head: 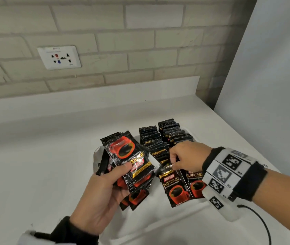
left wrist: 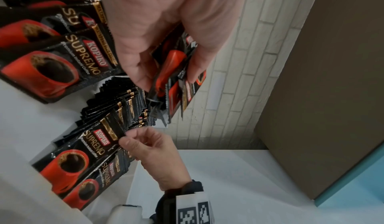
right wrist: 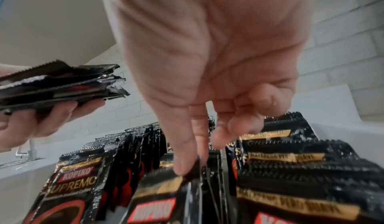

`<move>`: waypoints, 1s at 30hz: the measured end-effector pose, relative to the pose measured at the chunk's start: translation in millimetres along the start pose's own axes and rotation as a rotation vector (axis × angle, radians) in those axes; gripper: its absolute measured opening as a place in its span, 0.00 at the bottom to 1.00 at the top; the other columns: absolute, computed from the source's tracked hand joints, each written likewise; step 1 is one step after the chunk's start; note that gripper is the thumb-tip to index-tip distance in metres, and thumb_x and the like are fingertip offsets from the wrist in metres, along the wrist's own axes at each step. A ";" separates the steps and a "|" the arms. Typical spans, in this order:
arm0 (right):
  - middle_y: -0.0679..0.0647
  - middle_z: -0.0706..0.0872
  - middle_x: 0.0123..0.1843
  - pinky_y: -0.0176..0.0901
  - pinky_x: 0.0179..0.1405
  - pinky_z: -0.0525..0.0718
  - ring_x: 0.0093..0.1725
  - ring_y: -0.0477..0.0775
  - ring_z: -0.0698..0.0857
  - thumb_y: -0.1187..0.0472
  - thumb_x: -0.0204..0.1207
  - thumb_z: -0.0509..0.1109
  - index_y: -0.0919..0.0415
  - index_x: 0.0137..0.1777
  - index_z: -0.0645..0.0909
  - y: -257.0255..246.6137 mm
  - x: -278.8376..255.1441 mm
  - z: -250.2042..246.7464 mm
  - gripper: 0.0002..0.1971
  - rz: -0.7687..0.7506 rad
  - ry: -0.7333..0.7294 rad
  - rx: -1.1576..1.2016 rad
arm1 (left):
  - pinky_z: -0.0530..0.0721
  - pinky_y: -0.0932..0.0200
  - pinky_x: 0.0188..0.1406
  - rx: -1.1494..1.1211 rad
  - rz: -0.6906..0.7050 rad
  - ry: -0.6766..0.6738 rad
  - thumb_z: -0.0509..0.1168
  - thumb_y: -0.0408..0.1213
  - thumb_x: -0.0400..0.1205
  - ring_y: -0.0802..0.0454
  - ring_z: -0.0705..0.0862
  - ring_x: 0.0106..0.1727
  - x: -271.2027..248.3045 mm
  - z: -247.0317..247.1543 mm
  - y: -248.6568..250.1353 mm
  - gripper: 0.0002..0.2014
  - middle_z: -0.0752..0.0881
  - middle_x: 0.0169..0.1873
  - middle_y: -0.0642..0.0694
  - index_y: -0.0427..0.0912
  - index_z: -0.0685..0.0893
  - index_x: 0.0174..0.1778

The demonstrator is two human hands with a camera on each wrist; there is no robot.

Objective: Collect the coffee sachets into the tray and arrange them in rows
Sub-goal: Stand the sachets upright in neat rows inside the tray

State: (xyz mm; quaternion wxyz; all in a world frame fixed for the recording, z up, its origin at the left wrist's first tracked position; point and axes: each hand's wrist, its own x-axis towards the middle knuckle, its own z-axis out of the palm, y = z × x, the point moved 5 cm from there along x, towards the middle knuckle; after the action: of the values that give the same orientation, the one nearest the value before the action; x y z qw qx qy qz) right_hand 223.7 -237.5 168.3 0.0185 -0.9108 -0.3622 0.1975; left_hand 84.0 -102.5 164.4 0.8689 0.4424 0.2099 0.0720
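Observation:
My left hand (head: 121, 175) grips a fanned bundle of black and red coffee sachets (head: 128, 156) above the left part of the white tray (head: 96, 151). The right hand (head: 174, 165) pinches the top edge of the front sachet (head: 173, 184) of a row standing in the tray. Two further rows of upright sachets (head: 155, 138) run back from it. In the left wrist view the bundle (left wrist: 176, 79) sits between thumb and fingers, and the right hand (left wrist: 133, 138) holds the sachet's corner (left wrist: 112, 129). In the right wrist view, thumb and forefinger (right wrist: 193, 161) close on that sachet's rim (right wrist: 158, 194).
The tray sits on a white counter (head: 34, 165) against a brick wall with a socket (head: 59, 57). A tall pale panel (head: 273, 85) borders the counter on the right. A black cable (head: 262, 225) trails from my right wristband.

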 end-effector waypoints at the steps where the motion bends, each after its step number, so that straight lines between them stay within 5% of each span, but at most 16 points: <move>1: 0.42 0.78 0.36 0.31 0.29 0.69 0.33 0.40 0.77 0.54 0.78 0.67 0.58 0.52 0.81 1.6 -0.3 -0.5 0.09 0.008 0.007 -0.001 | 0.89 0.50 0.29 0.007 0.003 0.003 0.68 0.27 0.63 0.43 0.91 0.40 0.0 0.6 -0.3 0.24 0.90 0.45 0.35 0.36 0.83 0.58; 4: 0.40 0.76 0.34 0.36 0.39 0.75 0.37 0.41 0.78 0.53 0.80 0.64 0.52 0.55 0.79 4.3 -6.7 -4.9 0.08 0.023 0.076 0.004 | 0.88 0.53 0.28 0.002 0.016 0.009 0.69 0.27 0.62 0.42 0.91 0.42 0.0 1.9 -1.3 0.28 0.90 0.46 0.36 0.36 0.81 0.62; 8: 0.41 0.81 0.42 0.26 0.34 0.75 0.39 0.37 0.80 0.48 0.80 0.59 0.47 0.48 0.77 -9.6 -34.6 -22.9 0.08 -0.049 0.275 0.446 | 0.87 0.53 0.27 -0.018 0.022 0.017 0.69 0.26 0.62 0.42 0.91 0.42 0.5 4.2 -3.4 0.29 0.90 0.47 0.35 0.36 0.80 0.63; 12: 0.41 0.80 0.46 0.33 0.32 0.81 0.36 0.40 0.82 0.35 0.59 0.69 0.40 0.47 0.75 -36.7 -62.4 -13.3 0.19 -0.082 0.310 0.903 | 0.90 0.48 0.35 0.021 0.020 -0.003 0.70 0.26 0.62 0.43 0.90 0.40 -0.4 14.6 -10.2 0.22 0.91 0.44 0.36 0.38 0.84 0.53; 17: 0.42 0.85 0.33 0.40 0.29 0.85 0.25 0.41 0.82 0.58 0.63 0.80 0.49 0.38 0.77 -37.5 -59.2 7.0 0.12 -0.038 0.411 1.094 | 0.90 0.50 0.37 0.064 0.022 -0.041 0.70 0.28 0.63 0.43 0.90 0.39 -6.1 26.0 -18.5 0.19 0.91 0.42 0.36 0.37 0.85 0.51; 21: 0.56 0.88 0.40 0.42 0.27 0.86 0.33 0.49 0.88 0.65 0.69 0.74 0.60 0.43 0.78 -32.3 -56.3 17.9 0.07 -0.013 0.348 1.379 | 0.88 0.54 0.31 0.070 -0.019 -0.072 0.69 0.33 0.67 0.46 0.90 0.37 -10.4 25.8 -21.6 0.15 0.91 0.42 0.38 0.41 0.85 0.50; 24: 0.62 0.88 0.43 0.42 0.26 0.86 0.32 0.52 0.86 0.62 0.70 0.72 0.62 0.53 0.77 -27.4 -56.7 21.6 0.13 -0.011 0.340 1.599 | 0.88 0.53 0.28 0.038 -0.042 -0.062 0.69 0.34 0.67 0.46 0.90 0.35 -10.2 24.3 -22.1 0.14 0.91 0.41 0.37 0.39 0.84 0.49; 28: 0.58 0.90 0.46 0.41 0.32 0.87 0.40 0.57 0.90 0.45 0.39 0.87 0.58 0.56 0.79 -3.7 -60.3 14.6 0.42 -0.071 0.463 1.750 | 0.88 0.46 0.32 0.013 -0.048 -0.019 0.69 0.34 0.66 0.45 0.90 0.35 -8.5 20.7 -18.1 0.15 0.91 0.39 0.37 0.39 0.83 0.49; 30: 0.57 0.90 0.47 0.41 0.35 0.87 0.44 0.59 0.90 0.43 0.30 0.87 0.59 0.51 0.80 10.9 -64.5 7.9 0.45 -0.076 0.511 1.740 | 0.88 0.46 0.30 -0.003 -0.045 0.006 0.68 0.33 0.66 0.45 0.90 0.34 -7.9 16.0 -15.3 0.16 0.91 0.38 0.38 0.39 0.83 0.50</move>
State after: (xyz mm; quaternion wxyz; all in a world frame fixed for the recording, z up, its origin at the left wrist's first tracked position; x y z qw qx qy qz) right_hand 185.3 -289.4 181.4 0.7861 -0.5789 -0.0997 0.1926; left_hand 82.8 -125.9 162.9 0.8705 0.4358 0.2223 0.0539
